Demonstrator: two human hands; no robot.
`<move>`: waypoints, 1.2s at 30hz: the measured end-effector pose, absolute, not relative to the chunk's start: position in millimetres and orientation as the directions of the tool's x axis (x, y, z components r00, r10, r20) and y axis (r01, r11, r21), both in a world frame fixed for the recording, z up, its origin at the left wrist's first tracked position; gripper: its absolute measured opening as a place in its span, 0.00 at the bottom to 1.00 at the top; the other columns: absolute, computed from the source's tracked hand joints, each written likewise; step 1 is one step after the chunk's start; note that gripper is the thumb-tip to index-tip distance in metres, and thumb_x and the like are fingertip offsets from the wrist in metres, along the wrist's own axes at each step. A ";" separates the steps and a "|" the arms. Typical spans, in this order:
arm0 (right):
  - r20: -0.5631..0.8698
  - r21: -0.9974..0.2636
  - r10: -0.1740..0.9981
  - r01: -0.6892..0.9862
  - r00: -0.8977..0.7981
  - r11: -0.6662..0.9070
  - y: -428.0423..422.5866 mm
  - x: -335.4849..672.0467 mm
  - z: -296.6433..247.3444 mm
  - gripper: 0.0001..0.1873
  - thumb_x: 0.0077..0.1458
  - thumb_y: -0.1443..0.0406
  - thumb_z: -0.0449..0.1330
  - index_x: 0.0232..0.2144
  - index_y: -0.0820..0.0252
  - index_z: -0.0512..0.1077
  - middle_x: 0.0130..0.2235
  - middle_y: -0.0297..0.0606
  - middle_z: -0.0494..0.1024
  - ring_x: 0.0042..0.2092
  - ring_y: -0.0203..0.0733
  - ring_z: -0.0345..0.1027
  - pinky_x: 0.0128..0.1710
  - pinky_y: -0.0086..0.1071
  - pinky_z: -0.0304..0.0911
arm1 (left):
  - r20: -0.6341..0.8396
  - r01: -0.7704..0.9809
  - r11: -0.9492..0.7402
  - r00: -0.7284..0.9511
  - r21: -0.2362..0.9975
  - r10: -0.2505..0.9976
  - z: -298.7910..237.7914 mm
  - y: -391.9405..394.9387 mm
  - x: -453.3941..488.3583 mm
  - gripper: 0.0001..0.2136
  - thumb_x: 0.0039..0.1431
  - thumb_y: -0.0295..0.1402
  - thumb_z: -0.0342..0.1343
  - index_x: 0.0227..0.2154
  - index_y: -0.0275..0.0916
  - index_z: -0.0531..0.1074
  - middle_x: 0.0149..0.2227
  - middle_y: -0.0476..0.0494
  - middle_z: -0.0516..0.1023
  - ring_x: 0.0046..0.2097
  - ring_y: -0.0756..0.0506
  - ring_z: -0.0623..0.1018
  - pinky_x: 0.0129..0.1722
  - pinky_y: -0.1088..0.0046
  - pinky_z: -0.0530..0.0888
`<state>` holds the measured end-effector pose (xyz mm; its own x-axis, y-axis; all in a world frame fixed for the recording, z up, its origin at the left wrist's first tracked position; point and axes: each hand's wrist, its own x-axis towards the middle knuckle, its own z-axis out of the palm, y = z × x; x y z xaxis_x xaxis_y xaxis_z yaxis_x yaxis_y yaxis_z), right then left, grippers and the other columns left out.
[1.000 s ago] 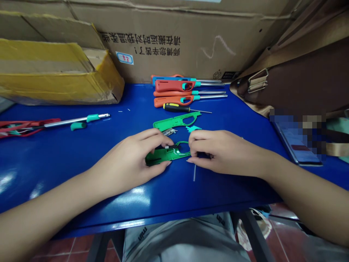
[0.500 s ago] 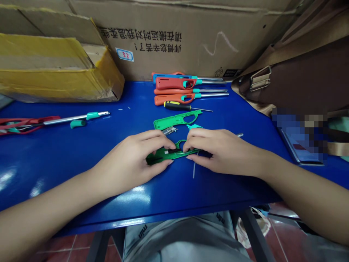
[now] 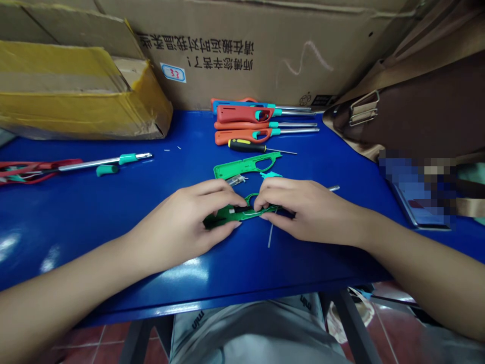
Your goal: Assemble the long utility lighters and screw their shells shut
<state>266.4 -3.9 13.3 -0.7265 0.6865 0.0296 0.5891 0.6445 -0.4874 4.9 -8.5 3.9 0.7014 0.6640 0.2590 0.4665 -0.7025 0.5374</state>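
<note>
My left hand (image 3: 200, 215) grips the wide end of a green lighter half-shell (image 3: 223, 217), thumb at its near edge and fingers reaching inside. At the shell's trigger-loop end, my right hand (image 3: 299, 205) pinches the rim, its fingertips pressed close together. A black part and a thin pale wire lie in the shell between my fingertips. Part of a metal tube (image 3: 334, 188) shows past my right hand. Just beyond my hands are the other green half-shell (image 3: 242, 166), a clear fuel tank (image 3: 236, 180) and a teal trigger piece (image 3: 271, 175). Beneath the right fingers lies a thin translucent tube (image 3: 270, 235).
Behind are a screwdriver (image 3: 248, 146) and several stick lighters (image 3: 242, 136). An opened red lighter (image 3: 49, 169) and a teal piece (image 3: 107, 170) lie left. Cardboard boxes (image 3: 212, 86) back the blue table (image 3: 159, 293); a brown bag (image 3: 417, 111) and a phone (image 3: 420, 202) are right.
Almost nothing differs. The left fingertips have shifted very slightly to the right over the black part, and the camera view has moved a little.
</note>
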 end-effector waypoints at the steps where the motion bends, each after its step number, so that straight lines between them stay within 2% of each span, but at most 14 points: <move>1: 0.037 -0.484 0.683 0.585 -0.730 0.651 -3.9 266.9 13.3 0.08 0.65 0.70 0.61 0.45 0.55 0.75 0.46 0.34 0.77 0.44 0.39 0.73 0.42 0.34 0.65 | 0.264 0.466 -0.711 0.705 0.527 0.658 4.0 -8.4 4.6 0.10 0.67 0.29 0.61 0.50 0.38 0.78 0.45 0.46 0.79 0.44 0.49 0.80 0.42 0.76 0.76; 7: 0.037 -0.462 0.648 0.562 -0.761 0.686 -3.0 268.6 14.4 0.10 0.65 0.69 0.62 0.48 0.54 0.75 0.48 0.34 0.77 0.45 0.39 0.74 0.40 0.33 0.64 | 0.295 0.497 -0.772 0.728 0.396 0.619 3.8 -7.4 1.3 0.10 0.69 0.31 0.58 0.50 0.38 0.80 0.46 0.43 0.80 0.44 0.46 0.81 0.46 0.70 0.78; 11: 0.018 -0.483 0.667 0.578 -0.745 0.658 -2.4 267.9 16.3 0.08 0.65 0.68 0.63 0.47 0.55 0.74 0.46 0.33 0.76 0.40 0.36 0.70 0.37 0.32 0.61 | 0.306 0.508 -0.784 0.729 0.358 0.612 2.2 -6.4 1.1 0.11 0.70 0.31 0.57 0.51 0.38 0.80 0.47 0.42 0.80 0.44 0.45 0.82 0.47 0.69 0.80; 18: 0.011 -0.511 0.701 0.599 -0.713 0.617 -3.0 269.1 19.0 0.03 0.64 0.69 0.62 0.40 0.59 0.74 0.42 0.34 0.73 0.33 0.33 0.62 0.33 0.31 0.57 | 0.278 0.518 -0.767 0.727 0.380 0.628 2.1 -7.2 1.4 0.12 0.70 0.31 0.57 0.52 0.39 0.79 0.49 0.42 0.79 0.46 0.44 0.82 0.48 0.66 0.81; 25: -0.002 -0.483 0.695 0.609 -0.719 0.629 -2.5 268.2 20.3 0.03 0.64 0.70 0.60 0.40 0.59 0.74 0.41 0.34 0.73 0.37 0.36 0.66 0.35 0.32 0.58 | 0.282 0.498 -0.758 0.722 0.422 0.632 3.5 -5.2 3.6 0.13 0.71 0.30 0.54 0.52 0.38 0.79 0.49 0.42 0.80 0.46 0.46 0.82 0.49 0.67 0.80; 29: -0.024 -0.458 0.697 0.627 -0.717 0.630 -2.0 268.0 20.2 0.05 0.65 0.69 0.59 0.43 0.57 0.73 0.43 0.34 0.74 0.41 0.38 0.69 0.38 0.33 0.59 | 0.325 0.486 -0.755 0.698 0.440 0.638 3.5 -4.0 4.8 0.11 0.70 0.28 0.55 0.49 0.35 0.80 0.46 0.41 0.81 0.44 0.47 0.82 0.45 0.71 0.79; 33: -0.023 -0.449 0.703 0.635 -0.711 0.628 -2.9 267.6 18.7 0.06 0.66 0.66 0.59 0.45 0.56 0.73 0.43 0.34 0.75 0.40 0.39 0.69 0.38 0.33 0.60 | 0.330 0.517 -0.709 0.642 0.479 0.692 4.7 -4.0 3.7 0.09 0.67 0.30 0.60 0.46 0.35 0.81 0.40 0.44 0.81 0.32 0.51 0.78 0.33 0.75 0.76; 36: 0.018 -0.459 0.715 0.630 -0.699 0.627 -3.8 266.6 17.0 0.07 0.68 0.63 0.59 0.47 0.55 0.73 0.43 0.34 0.77 0.38 0.38 0.69 0.37 0.33 0.60 | 0.337 0.501 -0.718 0.651 0.484 0.681 5.4 -3.4 2.9 0.07 0.68 0.30 0.60 0.43 0.35 0.82 0.39 0.44 0.82 0.34 0.51 0.79 0.35 0.75 0.76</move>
<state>266.6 -3.8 17.0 -0.6987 0.7151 0.0184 0.6297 0.6271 -0.4585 2.9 -3.4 5.4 0.6507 0.6806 0.3366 0.5008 -0.7179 0.4836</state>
